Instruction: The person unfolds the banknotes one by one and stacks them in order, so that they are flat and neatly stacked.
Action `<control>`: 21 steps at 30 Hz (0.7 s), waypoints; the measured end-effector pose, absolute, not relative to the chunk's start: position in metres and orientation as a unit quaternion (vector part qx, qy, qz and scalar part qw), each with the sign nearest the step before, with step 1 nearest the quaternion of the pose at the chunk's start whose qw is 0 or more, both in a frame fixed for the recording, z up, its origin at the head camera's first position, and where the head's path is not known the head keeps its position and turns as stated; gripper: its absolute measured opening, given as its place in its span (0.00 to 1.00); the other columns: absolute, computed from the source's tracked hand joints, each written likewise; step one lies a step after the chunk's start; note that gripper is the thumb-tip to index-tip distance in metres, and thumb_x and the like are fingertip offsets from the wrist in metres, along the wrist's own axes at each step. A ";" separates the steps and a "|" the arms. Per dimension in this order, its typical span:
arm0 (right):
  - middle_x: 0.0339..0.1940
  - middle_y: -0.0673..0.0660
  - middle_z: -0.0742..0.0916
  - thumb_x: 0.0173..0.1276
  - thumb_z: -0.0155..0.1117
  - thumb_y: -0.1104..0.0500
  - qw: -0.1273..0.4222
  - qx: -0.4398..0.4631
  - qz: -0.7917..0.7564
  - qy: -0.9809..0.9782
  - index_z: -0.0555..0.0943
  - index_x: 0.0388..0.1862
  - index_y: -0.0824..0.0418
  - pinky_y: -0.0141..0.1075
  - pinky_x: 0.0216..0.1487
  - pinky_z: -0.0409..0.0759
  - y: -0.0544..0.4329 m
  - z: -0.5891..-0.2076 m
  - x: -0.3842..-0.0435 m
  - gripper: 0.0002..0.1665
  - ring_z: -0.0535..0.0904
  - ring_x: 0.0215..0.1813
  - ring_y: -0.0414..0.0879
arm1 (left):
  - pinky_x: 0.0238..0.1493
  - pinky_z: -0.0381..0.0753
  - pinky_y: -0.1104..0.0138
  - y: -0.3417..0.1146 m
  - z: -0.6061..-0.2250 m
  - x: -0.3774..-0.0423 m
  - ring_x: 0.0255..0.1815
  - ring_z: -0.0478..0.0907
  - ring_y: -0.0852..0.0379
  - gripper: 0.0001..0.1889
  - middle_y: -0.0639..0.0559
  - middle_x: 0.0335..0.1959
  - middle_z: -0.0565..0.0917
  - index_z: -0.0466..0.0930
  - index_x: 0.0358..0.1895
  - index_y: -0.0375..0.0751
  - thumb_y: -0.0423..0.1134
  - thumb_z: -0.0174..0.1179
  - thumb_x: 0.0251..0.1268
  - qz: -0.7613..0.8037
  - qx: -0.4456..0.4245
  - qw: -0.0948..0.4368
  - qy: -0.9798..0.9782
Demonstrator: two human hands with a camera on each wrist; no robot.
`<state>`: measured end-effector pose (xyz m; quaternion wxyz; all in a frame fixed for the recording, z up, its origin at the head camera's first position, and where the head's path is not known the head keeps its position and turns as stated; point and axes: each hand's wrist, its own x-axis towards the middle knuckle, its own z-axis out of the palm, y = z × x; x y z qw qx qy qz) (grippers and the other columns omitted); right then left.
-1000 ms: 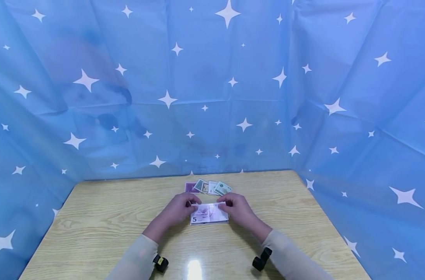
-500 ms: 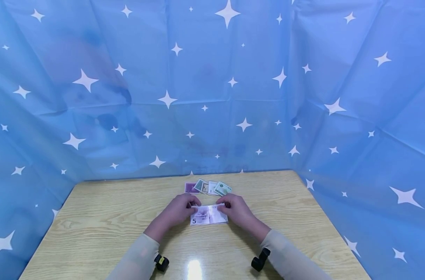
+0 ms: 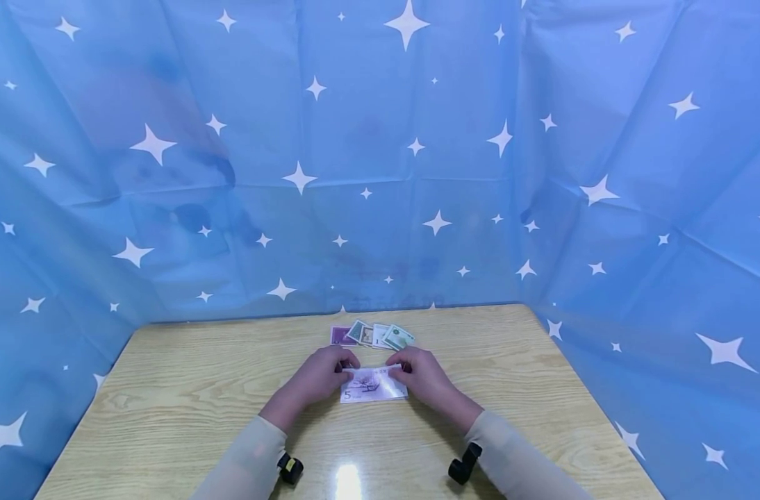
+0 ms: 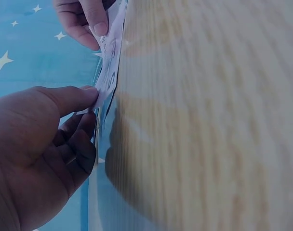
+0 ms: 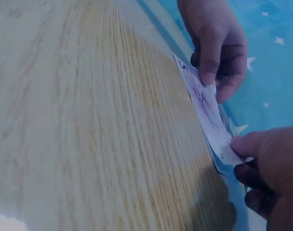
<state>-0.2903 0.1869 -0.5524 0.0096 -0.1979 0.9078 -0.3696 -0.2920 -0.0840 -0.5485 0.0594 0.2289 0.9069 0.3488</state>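
A pale purple banknote marked with a 5 lies between both hands in the head view. My left hand pinches its upper left corner, thumb on top and fingers behind. My right hand pinches the upper right corner the same way. From the left wrist, the left thumb presses on the note's near end, close over the tabletop. In the right wrist view the banknote bows slightly between the two grips, and a darker edge shows under its lower side.
Just beyond the hands, a fanned row of banknotes in purple, green and white lies on the wooden table. A blue star-patterned cloth hangs behind the table and along its sides. Each sleeve carries a small black wrist camera.
The note's face has changed from two halves with a bright middle line to a single tree-like print. The edge that stuck out below it no longer shows. Both hands barely moved.
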 end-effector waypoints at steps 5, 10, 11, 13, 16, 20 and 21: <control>0.42 0.47 0.89 0.76 0.76 0.65 0.001 -0.209 -0.354 0.912 0.93 0.46 0.54 0.37 0.43 0.81 0.187 -0.554 -0.290 0.07 0.81 0.41 0.39 | 0.56 0.85 0.51 -0.083 -0.549 -0.292 0.47 0.82 0.56 0.08 0.56 0.44 0.86 0.91 0.50 0.47 0.30 0.69 0.77 0.340 0.226 0.059 0.911; 0.41 0.45 0.87 0.77 0.76 0.63 0.001 -0.214 -0.333 0.918 0.93 0.47 0.53 0.36 0.42 0.81 0.186 -0.556 -0.290 0.06 0.80 0.40 0.38 | 0.56 0.85 0.51 -0.083 -0.552 -0.293 0.47 0.82 0.55 0.07 0.55 0.44 0.87 0.91 0.49 0.45 0.30 0.70 0.76 0.324 0.227 0.049 0.917; 0.41 0.45 0.87 0.77 0.75 0.62 0.003 -0.213 -0.330 0.920 0.93 0.48 0.53 0.36 0.42 0.81 0.186 -0.556 -0.290 0.06 0.80 0.40 0.38 | 0.56 0.85 0.51 -0.083 -0.552 -0.293 0.46 0.82 0.55 0.07 0.55 0.44 0.87 0.91 0.49 0.45 0.30 0.70 0.75 0.322 0.228 0.047 0.918; 0.42 0.45 0.86 0.78 0.75 0.61 0.005 -0.213 -0.322 0.922 0.93 0.48 0.53 0.37 0.42 0.81 0.186 -0.556 -0.290 0.05 0.80 0.40 0.39 | 0.56 0.85 0.51 -0.083 -0.553 -0.293 0.46 0.82 0.55 0.07 0.54 0.44 0.87 0.91 0.49 0.45 0.30 0.71 0.75 0.319 0.227 0.045 0.919; 0.44 0.45 0.86 0.79 0.75 0.60 0.011 -0.207 -0.311 0.928 0.93 0.49 0.52 0.39 0.45 0.83 0.185 -0.555 -0.290 0.05 0.81 0.43 0.39 | 0.56 0.85 0.52 -0.084 -0.554 -0.293 0.45 0.81 0.56 0.07 0.54 0.44 0.86 0.91 0.49 0.45 0.31 0.71 0.75 0.317 0.226 0.045 0.920; 0.47 0.47 0.85 0.80 0.74 0.59 0.017 -0.202 -0.298 0.933 0.93 0.50 0.52 0.40 0.49 0.84 0.185 -0.555 -0.289 0.05 0.81 0.46 0.40 | 0.56 0.85 0.53 -0.084 -0.554 -0.293 0.46 0.81 0.57 0.07 0.55 0.44 0.84 0.91 0.49 0.46 0.32 0.72 0.74 0.315 0.223 0.045 0.921; 0.47 0.47 0.84 0.80 0.74 0.60 0.017 -0.203 -0.296 0.933 0.93 0.49 0.52 0.40 0.48 0.84 0.185 -0.555 -0.289 0.05 0.81 0.45 0.41 | 0.56 0.85 0.53 -0.084 -0.554 -0.293 0.46 0.81 0.57 0.07 0.55 0.44 0.84 0.91 0.49 0.46 0.32 0.72 0.74 0.315 0.222 0.045 0.922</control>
